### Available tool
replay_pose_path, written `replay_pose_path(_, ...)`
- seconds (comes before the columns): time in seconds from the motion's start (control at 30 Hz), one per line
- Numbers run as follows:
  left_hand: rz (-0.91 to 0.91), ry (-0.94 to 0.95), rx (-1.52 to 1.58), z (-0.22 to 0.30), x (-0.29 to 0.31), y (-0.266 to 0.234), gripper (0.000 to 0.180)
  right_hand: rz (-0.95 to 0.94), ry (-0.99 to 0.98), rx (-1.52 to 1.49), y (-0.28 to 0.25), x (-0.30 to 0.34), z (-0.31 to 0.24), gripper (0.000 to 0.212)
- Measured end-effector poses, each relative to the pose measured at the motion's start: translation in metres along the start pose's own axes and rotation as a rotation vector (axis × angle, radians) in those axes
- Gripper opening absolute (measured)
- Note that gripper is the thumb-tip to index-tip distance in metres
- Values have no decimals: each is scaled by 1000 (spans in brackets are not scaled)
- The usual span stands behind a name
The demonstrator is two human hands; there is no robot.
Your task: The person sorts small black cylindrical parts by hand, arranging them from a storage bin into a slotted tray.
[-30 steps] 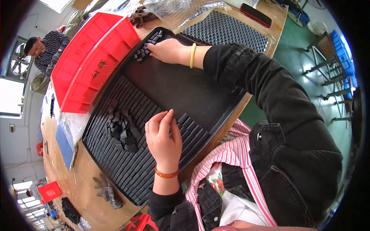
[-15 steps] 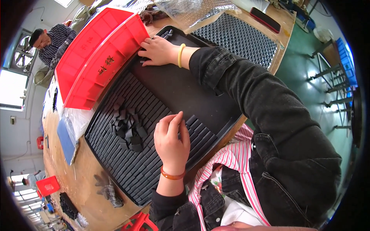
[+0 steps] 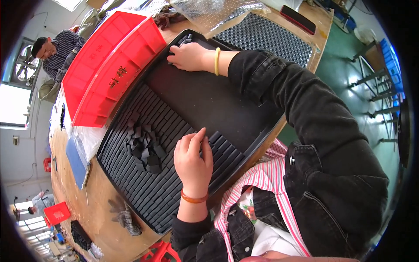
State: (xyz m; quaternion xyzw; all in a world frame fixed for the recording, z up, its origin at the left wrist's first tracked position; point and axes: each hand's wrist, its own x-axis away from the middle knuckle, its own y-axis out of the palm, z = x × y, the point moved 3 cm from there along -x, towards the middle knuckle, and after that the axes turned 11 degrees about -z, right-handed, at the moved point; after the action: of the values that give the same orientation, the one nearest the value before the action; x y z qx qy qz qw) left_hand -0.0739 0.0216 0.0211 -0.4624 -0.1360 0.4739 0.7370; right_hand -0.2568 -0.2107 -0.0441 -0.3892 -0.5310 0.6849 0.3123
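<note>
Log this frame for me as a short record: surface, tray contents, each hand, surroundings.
Surface: wooden table
Tray: black tray, part of its floor bare
Contents: rows of dark pieces, a loose heap on top of them, small dark pieces at the far end
Left hand: above the rows, thumb and forefinger close together; grip unclear
Right hand: at the small pieces, palm down; grip hidden
Nearby: red bin, phone, grey glove
Background: person in striped top

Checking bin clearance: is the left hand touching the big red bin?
Apart: the head view shows rows of black pieces between the left hand and the big red bin.
</note>
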Motion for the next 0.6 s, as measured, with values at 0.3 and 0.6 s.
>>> replay_pose_path(0.3,11,43,-30,-6,-2,3,16,-59,182,-97,-4,28,10,19)
replay_pose_path(0.6,-21,6,11,-10,-3,9,13,151,510,-802,5,21,55,26)
